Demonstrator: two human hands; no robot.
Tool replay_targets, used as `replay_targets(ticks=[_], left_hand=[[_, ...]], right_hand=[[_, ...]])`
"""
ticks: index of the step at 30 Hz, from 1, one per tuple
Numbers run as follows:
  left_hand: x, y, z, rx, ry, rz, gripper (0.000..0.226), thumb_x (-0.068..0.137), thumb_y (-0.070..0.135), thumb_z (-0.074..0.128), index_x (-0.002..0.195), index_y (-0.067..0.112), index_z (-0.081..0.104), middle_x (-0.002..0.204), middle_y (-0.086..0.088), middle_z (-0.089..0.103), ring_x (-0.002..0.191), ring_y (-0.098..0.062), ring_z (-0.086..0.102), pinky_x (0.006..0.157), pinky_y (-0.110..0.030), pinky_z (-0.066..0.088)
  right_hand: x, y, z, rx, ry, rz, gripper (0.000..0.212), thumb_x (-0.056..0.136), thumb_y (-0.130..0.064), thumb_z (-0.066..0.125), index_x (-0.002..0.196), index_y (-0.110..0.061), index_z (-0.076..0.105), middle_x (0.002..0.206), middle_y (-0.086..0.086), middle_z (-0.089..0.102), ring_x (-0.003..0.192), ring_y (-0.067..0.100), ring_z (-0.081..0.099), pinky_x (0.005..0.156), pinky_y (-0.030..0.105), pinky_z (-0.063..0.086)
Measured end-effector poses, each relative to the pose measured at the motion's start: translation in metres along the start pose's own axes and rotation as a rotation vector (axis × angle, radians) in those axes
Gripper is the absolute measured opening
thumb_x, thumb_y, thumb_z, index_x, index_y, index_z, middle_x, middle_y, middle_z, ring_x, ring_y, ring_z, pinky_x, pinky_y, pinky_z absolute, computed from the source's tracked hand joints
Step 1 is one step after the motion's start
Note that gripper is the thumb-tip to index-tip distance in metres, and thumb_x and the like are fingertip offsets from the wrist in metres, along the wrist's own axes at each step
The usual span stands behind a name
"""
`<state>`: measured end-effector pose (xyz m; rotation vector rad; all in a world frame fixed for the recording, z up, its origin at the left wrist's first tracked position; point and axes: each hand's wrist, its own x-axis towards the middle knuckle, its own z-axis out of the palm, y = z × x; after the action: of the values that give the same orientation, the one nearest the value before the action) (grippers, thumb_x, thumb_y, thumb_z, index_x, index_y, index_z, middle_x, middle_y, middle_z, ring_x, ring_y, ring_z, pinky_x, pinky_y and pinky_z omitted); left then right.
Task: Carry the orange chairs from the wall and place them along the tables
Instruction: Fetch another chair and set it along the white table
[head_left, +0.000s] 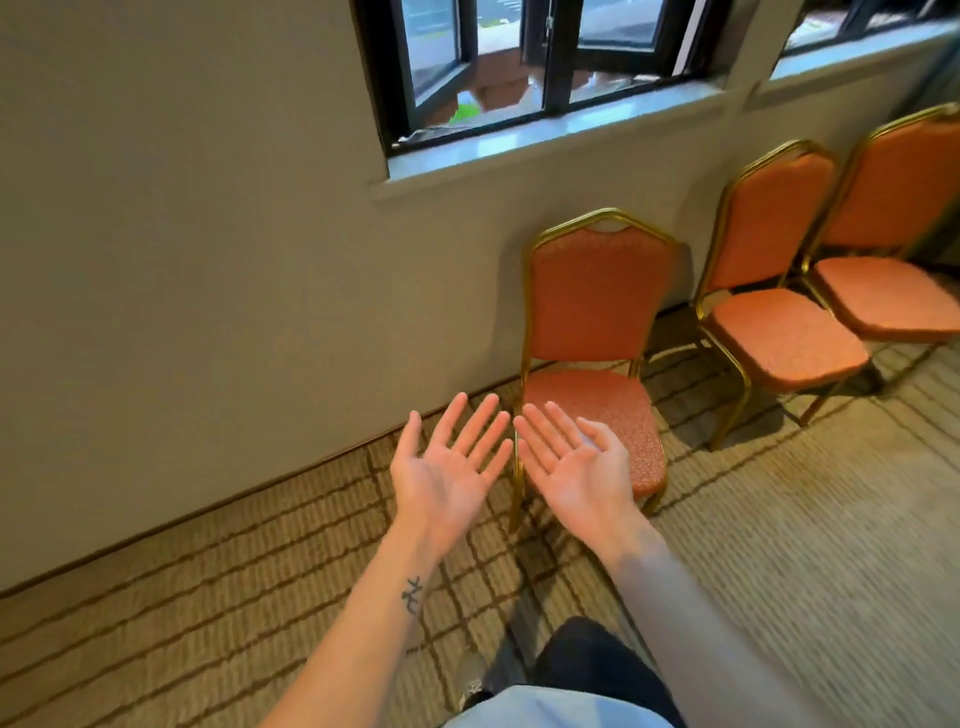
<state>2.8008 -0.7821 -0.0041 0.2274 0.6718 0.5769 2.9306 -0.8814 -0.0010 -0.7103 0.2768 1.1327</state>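
Head view: both hands reach palms-up, left hand (451, 462) and right hand (576, 465), fingers (480, 423) straight and spread, holding nothing. The nearest chair (597, 332) stands against the wall (208, 234), two more chairs (779, 291) beside it. This looks like the approach; next comes gripping its frame to lift.

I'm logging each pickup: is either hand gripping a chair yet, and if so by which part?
Nothing is held. The left hand and right hand are both open, palms up, fingers straight, in front of the nearest orange chair, which stands by the wall.
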Motion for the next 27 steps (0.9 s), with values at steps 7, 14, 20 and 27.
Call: replay_targets(ticks=[7,14,20,27], left_hand=[[0.13,0.046,0.052,0.07,-0.022,-0.084,0.061,0.101,0.055,0.041,0.146,0.014,0.05,0.139,-0.021,0.06,0.13,-0.04,0.057,0.117,-0.053,0.034],[0.274,0.084,0.131,0.139,-0.049,-0.128,0.06,0.1,0.053,0.043,0.144,0.014,0.051,0.14,-0.02,0.06,0.131,-0.039,0.057,0.116,-0.052,0.035],[0.365,0.111,0.185,0.205,-0.07,-0.137,0.059,0.101,0.053,0.041,0.147,0.016,0.049,0.139,-0.018,0.061,0.13,-0.038,0.058,0.116,-0.051,0.036],[0.502,0.109,0.258,0.325,-0.1,-0.274,0.06,0.101,0.054,0.038,0.146,0.016,0.049,0.141,-0.016,0.06,0.132,-0.038,0.056,0.119,-0.052,0.032]], right_hand=[[0.12,-0.052,0.039,0.035,0.051,-0.087,0.046,0.097,-0.024,0.044,0.138,-0.004,0.052,0.129,0.021,0.066,0.12,0.037,0.064,0.115,0.048,0.038],[0.257,-0.136,0.073,0.098,0.09,-0.147,0.046,0.097,-0.023,0.04,0.138,-0.005,0.053,0.127,0.019,0.067,0.12,0.034,0.064,0.114,0.046,0.039],[0.318,-0.188,0.103,0.109,0.088,-0.197,0.044,0.098,-0.022,0.04,0.138,-0.007,0.053,0.127,0.019,0.068,0.119,0.034,0.065,0.113,0.048,0.04],[0.409,-0.252,0.111,0.203,0.19,-0.293,0.043,0.101,-0.024,0.038,0.137,-0.007,0.054,0.126,0.018,0.068,0.117,0.033,0.066,0.111,0.047,0.043]])
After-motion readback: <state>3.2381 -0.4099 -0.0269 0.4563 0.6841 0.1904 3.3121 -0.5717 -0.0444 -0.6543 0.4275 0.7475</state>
